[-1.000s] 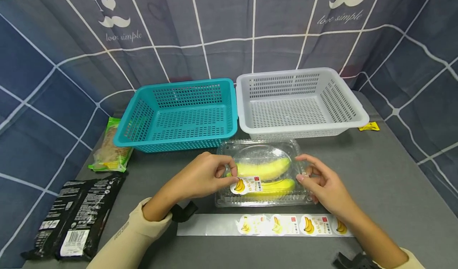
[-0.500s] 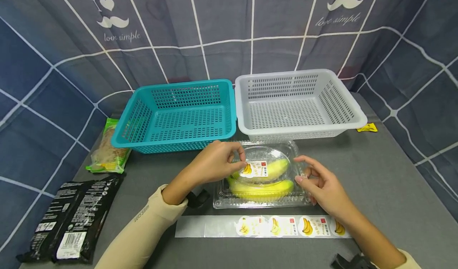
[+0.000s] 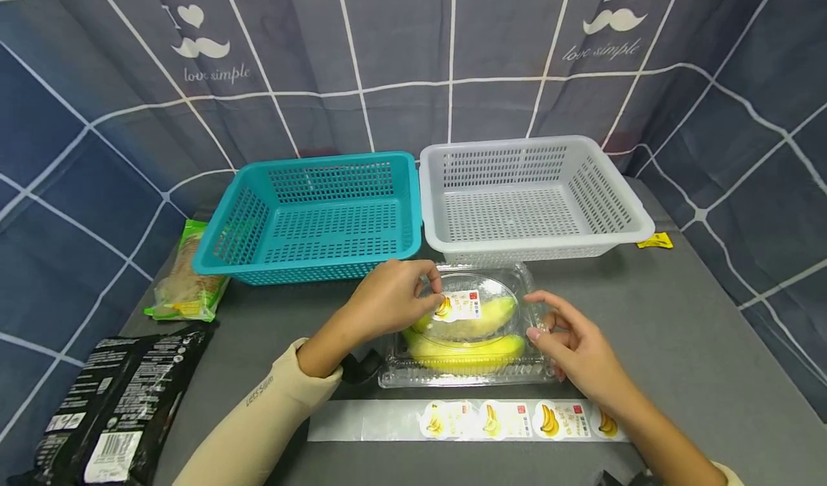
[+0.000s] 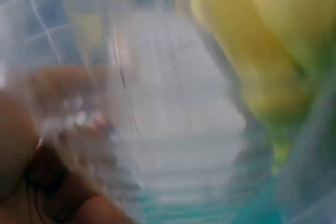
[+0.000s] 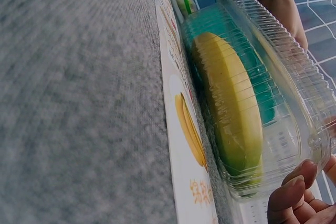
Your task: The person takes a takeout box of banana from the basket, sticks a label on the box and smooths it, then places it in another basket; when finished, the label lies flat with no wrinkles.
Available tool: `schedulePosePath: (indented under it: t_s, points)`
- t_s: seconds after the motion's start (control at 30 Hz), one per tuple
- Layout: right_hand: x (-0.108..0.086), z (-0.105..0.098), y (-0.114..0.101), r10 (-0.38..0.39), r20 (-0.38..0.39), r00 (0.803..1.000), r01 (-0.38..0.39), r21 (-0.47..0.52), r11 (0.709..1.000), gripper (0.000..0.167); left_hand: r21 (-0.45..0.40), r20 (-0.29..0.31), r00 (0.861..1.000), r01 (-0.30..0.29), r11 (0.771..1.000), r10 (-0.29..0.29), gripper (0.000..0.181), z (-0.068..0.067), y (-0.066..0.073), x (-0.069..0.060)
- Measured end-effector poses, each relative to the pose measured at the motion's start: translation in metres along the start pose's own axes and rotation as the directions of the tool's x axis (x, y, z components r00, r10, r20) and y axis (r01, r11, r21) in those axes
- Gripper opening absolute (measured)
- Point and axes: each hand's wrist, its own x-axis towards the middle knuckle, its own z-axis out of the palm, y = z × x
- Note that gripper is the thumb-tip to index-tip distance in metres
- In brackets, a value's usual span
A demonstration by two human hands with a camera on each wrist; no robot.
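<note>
A clear lidded box [image 3: 465, 378] stands on the grey table with two bananas [image 3: 474, 353] inside. Thumb and forefinger of the left hand [image 3: 390, 299] pinch the left end of a banana sticker [image 3: 464, 304] over the lid's raised oval. Whether the sticker touches the lid cannot be told. Curved around the box's right edge is the right hand [image 3: 578, 346], its thumb and fingertips against the plastic. The right wrist view shows that hand [image 5: 302, 198] at the box's corner, by a banana [image 5: 231, 108]. The left wrist view is blurred, with part of the left hand [image 4: 58, 182] at lower left.
A strip of banana stickers [image 3: 388, 421] lies in front of the box. Behind stand a teal basket [image 3: 323, 263] and a white basket [image 3: 536, 245]. At left are a green-edged food bag [image 3: 190, 278] and black packages [image 3: 123, 400]; a small yellow packet [image 3: 655, 241] lies at right.
The left hand has moved the sticker up from the box's lower left to the lid's raised oval. The right hand has stayed at the box's right edge. The head view has shifted slightly.
</note>
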Motion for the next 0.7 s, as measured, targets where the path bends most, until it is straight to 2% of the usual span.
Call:
schedulePosePath:
  t_s: [0.17, 0.3, 0.7]
  points:
    - [0.003, 0.001, -0.002, 0.012, -0.020, 1.000, -0.012, -0.004, 1.000, 0.048, 0.042, -0.029, 0.999, -0.020, 0.999, 0.022, 0.007, -0.002, 0.000, 0.003]
    - [0.002, 0.001, -0.002, 0.011, -0.029, 1.000, -0.012, -0.006, 1.000, 0.049, 0.054, -0.015, 0.999, -0.036, 0.998, 0.037, 0.009, -0.002, 0.000, 0.003]
    - [-0.001, 0.000, -0.002, 0.009, -0.014, 1.000, -0.009, 0.004, 1.000, 0.049, 0.083, -0.010, 0.996, -0.092, 0.992, 0.094, 0.019, 0.005, 0.001, -0.009]
